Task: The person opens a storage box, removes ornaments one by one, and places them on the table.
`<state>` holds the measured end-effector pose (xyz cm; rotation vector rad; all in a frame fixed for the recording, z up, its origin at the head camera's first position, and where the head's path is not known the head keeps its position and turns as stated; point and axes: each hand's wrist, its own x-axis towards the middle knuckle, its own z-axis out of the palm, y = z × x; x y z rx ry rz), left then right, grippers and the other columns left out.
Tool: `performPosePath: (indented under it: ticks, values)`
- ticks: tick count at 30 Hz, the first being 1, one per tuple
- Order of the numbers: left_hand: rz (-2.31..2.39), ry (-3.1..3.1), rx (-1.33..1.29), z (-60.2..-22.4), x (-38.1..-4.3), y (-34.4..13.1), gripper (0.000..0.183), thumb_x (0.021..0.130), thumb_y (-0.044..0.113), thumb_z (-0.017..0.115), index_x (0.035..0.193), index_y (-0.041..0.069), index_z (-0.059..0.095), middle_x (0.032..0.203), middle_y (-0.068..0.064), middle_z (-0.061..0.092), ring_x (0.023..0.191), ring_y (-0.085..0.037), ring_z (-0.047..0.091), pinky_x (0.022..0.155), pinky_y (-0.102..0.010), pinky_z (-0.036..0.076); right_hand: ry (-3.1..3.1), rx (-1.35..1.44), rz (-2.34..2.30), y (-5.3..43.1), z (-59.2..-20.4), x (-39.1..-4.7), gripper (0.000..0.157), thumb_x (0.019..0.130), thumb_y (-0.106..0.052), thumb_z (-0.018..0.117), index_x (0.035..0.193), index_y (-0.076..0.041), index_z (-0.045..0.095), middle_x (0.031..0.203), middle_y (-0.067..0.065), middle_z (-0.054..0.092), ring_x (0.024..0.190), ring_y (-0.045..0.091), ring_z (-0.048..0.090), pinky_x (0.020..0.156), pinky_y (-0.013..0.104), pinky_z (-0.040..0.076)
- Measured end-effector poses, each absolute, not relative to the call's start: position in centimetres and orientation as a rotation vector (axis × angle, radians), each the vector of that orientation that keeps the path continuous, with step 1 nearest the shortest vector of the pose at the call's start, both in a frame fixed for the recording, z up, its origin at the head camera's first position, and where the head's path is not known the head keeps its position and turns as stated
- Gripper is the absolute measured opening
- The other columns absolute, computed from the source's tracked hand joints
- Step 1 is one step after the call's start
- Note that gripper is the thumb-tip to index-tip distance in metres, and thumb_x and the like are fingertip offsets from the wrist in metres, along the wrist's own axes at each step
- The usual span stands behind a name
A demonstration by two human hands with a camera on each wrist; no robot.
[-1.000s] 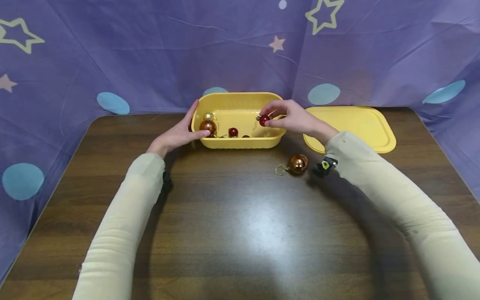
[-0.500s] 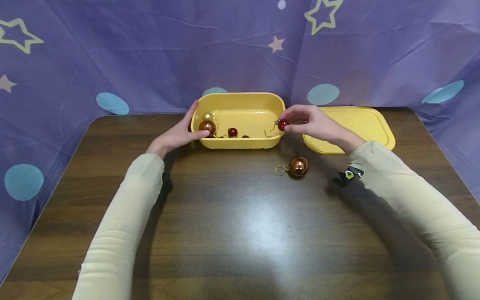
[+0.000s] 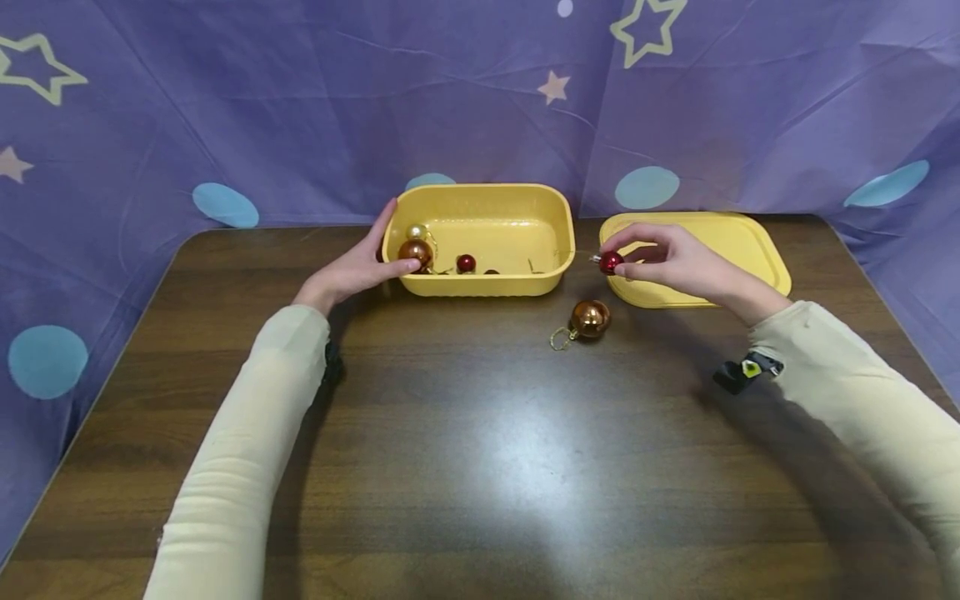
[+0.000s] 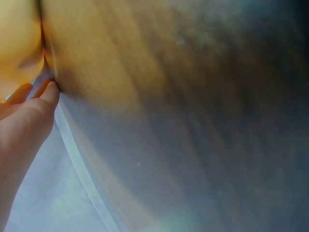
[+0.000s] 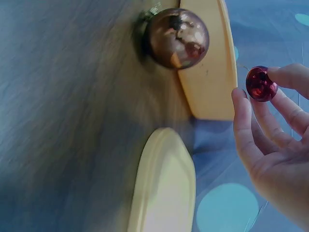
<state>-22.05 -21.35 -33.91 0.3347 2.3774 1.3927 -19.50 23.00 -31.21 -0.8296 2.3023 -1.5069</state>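
At its left end, the yellow container point(image 3: 483, 286) is gripped by my left hand point(image 3: 350, 268), thumb over the rim and fingers outside. My right hand point(image 3: 686, 262) pinches a small shiny red Christmas ball point(image 3: 611, 263) between thumb and fingertips, right of the container and above the yellow lid point(image 3: 738, 250). The same red ball point(image 5: 261, 84) shows clearly in the right wrist view. Inside the container lie a copper ball point(image 3: 416, 253), a small gold ball point(image 3: 416, 232), another red ball point(image 3: 466, 263) and a dark one point(image 3: 491, 272) mostly hidden by the front wall.
A larger copper Christmas ball point(image 3: 590, 318) with a gold loop lies on the wooden table point(image 3: 450, 433), in front of the container's right end. Behind the table hangs a purple cloth point(image 3: 465, 100) with stars and dots.
My right hand has carried the red ball rightward, out of the container and over to the lid. The copper ball on the table has shifted slightly. My left hand has stayed put.
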Motion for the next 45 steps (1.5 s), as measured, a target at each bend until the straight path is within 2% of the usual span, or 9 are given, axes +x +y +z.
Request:
performPosePath:
  ticks: [6,10,17,23,27,37,45]
  values:
    - [1.389,2.375,0.345,-34.0,-22.0,-21.3,0.102,0.091,0.024,0.068,0.153,0.034,-0.013,0.16,-0.003,-0.01,0.143,-0.025,0.008,0.115,-0.04,0.008,2.274,-0.851,-1.468,24.6,-31.9,-18.9,0.03,0.09,0.009,0.059,0.12,0.013,0.055,0.109,0.008,0.063,0.094,0.015,0.065,0.078,0.026,0.053]
    - [1.378,2.379,0.341,-34.0,-22.0,-21.3,0.102,0.091,0.026,0.068,0.153,0.035,-0.013,0.16,-0.003,-0.009,0.143,-0.024,0.01,0.115,-0.041,0.01,2.307,-0.83,-1.429,25.4,-32.1,-18.4,0.03,0.091,0.009,0.057,0.121,0.01,0.056,0.11,0.01,0.063,0.096,0.014,0.064,0.079,0.023,0.052]
    - [1.371,2.389,0.331,-33.8,-22.1,-21.3,0.102,0.091,0.026,0.068,0.153,0.035,-0.012,0.161,-0.001,-0.009,0.143,-0.023,0.009,0.115,-0.04,0.01,2.37,-0.783,-1.36,26.2,-32.3,-17.5,0.031,0.089,0.005,0.063,0.12,0.005,0.058,0.11,0.013,0.064,0.096,0.014,0.064,0.077,0.021,0.05]
    - [1.377,2.383,0.334,-33.8,-22.1,-21.4,0.102,0.091,0.026,0.067,0.153,0.035,-0.012,0.161,-0.001,-0.009,0.143,-0.023,0.007,0.115,-0.041,0.009,2.394,-0.843,-1.319,26.9,-32.6,-16.8,0.031,0.088,0.006,0.065,0.118,0.006,0.06,0.105,0.009,0.065,0.089,0.015,0.065,0.076,0.019,0.049]
    - [1.378,2.38,0.33,-33.8,-22.0,-21.4,0.101,0.091,0.024,0.067,0.153,0.035,-0.012,0.16,-0.001,-0.009,0.143,-0.023,0.007,0.115,-0.041,0.008,2.361,-0.905,-1.323,27.1,-32.9,-16.3,0.032,0.087,0.007,0.064,0.118,0.008,0.058,0.106,0.012,0.065,0.088,0.015,0.065,0.076,0.018,0.049]
    - [1.375,2.383,0.326,-34.0,-22.2,-21.5,0.102,0.09,0.026,0.068,0.153,0.036,-0.012,0.16,0.003,-0.01,0.143,-0.02,0.007,0.115,-0.039,0.009,2.205,-0.851,-1.39,25.4,-34.7,-15.1,0.028,0.086,0.009,0.065,0.112,0.008,0.055,0.109,0.019,0.062,0.102,0.01,0.06,0.085,0.021,0.049]
    - [1.375,2.381,0.323,-34.0,-22.2,-21.5,0.102,0.09,0.027,0.068,0.153,0.036,-0.012,0.16,0.004,-0.01,0.144,-0.02,0.006,0.115,-0.04,0.008,2.266,-0.816,-1.352,24.2,-35.4,-15.9,0.026,0.086,0.01,0.064,0.111,0.005,0.059,0.104,0.018,0.059,0.086,0.016,0.062,0.067,0.025,0.052]
